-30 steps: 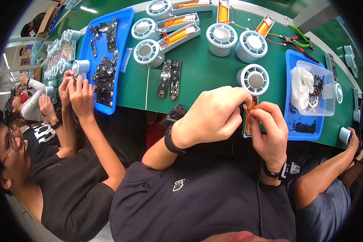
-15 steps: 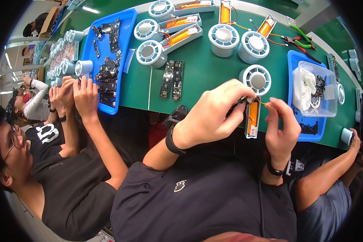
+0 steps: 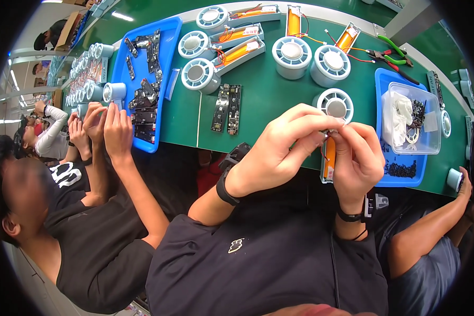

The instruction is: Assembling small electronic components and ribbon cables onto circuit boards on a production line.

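Note:
My left hand (image 3: pixel 282 152) is closed in a pinch on a small dark circuit board, now mostly covered by the fingers. Against its fingertips, my right hand (image 3: pixel 359 163) pinches the end of a thin wire; the exact contact point is hidden. Just beyond both hands stands a light-blue round fan head (image 3: pixel 334 107) with a grey disc at its centre. Its handle tray, holding an orange battery (image 3: pixel 329 160), extends toward me beneath my fingers. A reddish wire (image 3: pixel 324 154) curves beside that battery.
Several fan units (image 3: pixel 292 55) with batteries lie farther back. Two circuit boards (image 3: pixel 226 108) lie left of my hands. A blue tray (image 3: pixel 164 79) holds more boards. At right, another blue tray (image 3: pixel 405 179) carries a clear box (image 3: pixel 432 145) and black screws; pliers (image 3: pixel 392 58) lie behind. Co-workers sit either side.
My right hand has moved left and closed up to my left fingertips. The circuit board and yellow wire, visible between the hands before, are now largely covered. The whole view has shifted slightly.

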The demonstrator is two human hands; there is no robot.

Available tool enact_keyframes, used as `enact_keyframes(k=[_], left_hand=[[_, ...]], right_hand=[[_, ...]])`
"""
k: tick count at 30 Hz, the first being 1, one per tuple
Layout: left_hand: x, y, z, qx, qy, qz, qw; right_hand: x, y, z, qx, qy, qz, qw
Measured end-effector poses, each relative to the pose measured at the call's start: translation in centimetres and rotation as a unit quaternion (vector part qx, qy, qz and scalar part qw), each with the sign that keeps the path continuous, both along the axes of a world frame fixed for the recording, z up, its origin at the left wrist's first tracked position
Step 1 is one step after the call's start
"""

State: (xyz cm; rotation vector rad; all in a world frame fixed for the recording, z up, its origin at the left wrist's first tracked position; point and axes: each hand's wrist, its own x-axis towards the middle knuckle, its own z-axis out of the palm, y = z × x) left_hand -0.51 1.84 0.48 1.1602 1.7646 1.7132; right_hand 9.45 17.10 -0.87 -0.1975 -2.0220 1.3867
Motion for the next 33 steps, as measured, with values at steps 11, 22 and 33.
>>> enact_keyframes(k=[11, 22, 33], left_hand=[[0.9, 0.1, 0.9, 0.006, -0.188, 0.005, 0.982], [0.6, 0.2, 1.6, -0.059, -0.062, 0.0, 0.996], [0.4, -0.2, 1.5, -0.05, -0.158, -0.031, 0.986]], right_hand=[[-0.2, 1.1, 0.7, 0.204, 0.035, -0.007, 0.978], [-0.3, 2.1, 1.2, 0.248, 0.013, 0.027, 0.968], [-0.1, 2.8, 1.1, 0.138, -0.021, 0.104, 0.985]])
